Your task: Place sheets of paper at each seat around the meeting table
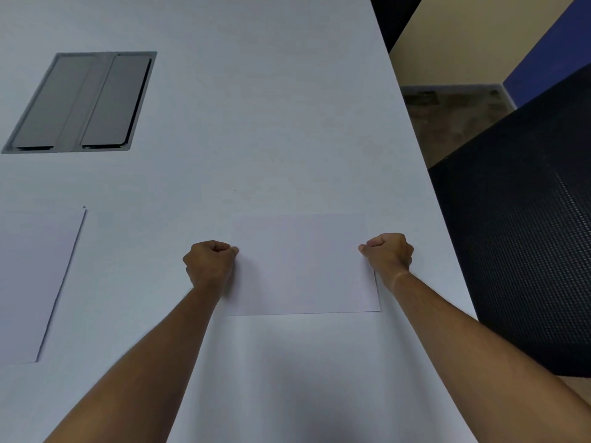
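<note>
Sheet of paper (303,266) flat on the white table (256,123), long axis running left to right, near the right edge beside a black mesh chair (518,251). Left hand (209,262) and right hand (388,252) curled, pinching its short sides. Second sheet (35,282) well apart at left, lengthwise away; grey cable hatch (83,102) beyond

Table top (256,107): smooth, matt white laminate look. Sheet of paper (303,266): matt white, flat, uncreased. Second paper sheet (35,282) at left: same matt finish. Cable hatch (83,102): brushed grey metal look, dull sheen. Chair back (524,251): black woven mesh, coarse.
</note>
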Tool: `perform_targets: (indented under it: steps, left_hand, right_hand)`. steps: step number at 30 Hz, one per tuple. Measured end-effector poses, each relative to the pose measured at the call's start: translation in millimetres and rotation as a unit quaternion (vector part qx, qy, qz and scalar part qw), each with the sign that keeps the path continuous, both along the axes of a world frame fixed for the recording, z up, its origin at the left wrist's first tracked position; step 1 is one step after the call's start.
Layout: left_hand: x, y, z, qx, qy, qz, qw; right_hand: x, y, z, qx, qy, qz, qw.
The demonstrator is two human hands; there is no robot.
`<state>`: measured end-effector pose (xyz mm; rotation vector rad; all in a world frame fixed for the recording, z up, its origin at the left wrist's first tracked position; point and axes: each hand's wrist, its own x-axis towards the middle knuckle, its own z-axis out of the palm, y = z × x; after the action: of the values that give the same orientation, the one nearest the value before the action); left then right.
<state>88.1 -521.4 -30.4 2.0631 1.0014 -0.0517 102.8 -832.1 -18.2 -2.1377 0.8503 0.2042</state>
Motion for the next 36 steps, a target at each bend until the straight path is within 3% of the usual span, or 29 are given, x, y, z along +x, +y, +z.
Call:
perform_targets:
  steps: [4,7,11,18,24,36]
  left_hand:
    - [-3,1,-1,0.016,-0.011,-0.032,0.999]
    - [-6,1,5,0.069,-0.052,-0.113,0.990]
    - [-13,-2,15,0.164,-0.120,-0.247,0.947]
    - [-23,-2,39,0.286,-0.119,-0.416,0.855]
    - [-28,2,59,0.347,-0.117,-0.453,0.813]
    - [-49,19,104,0.373,-0.140,-0.454,0.797]
  right_hand:
    - [-6,1,1,-0.019,-0.007,0.023,1.000]
    - [-15,6,5,-0.089,-0.035,0.095,0.991]
    - [-22,19,12,-0.226,-0.099,0.214,0.945]
    - [-29,40,29,-0.302,-0.131,0.319,0.889]
    - [-37,60,53,-0.351,-0.159,0.348,0.854]
    - [-66,99,95,-0.375,-0.198,0.342,0.839]
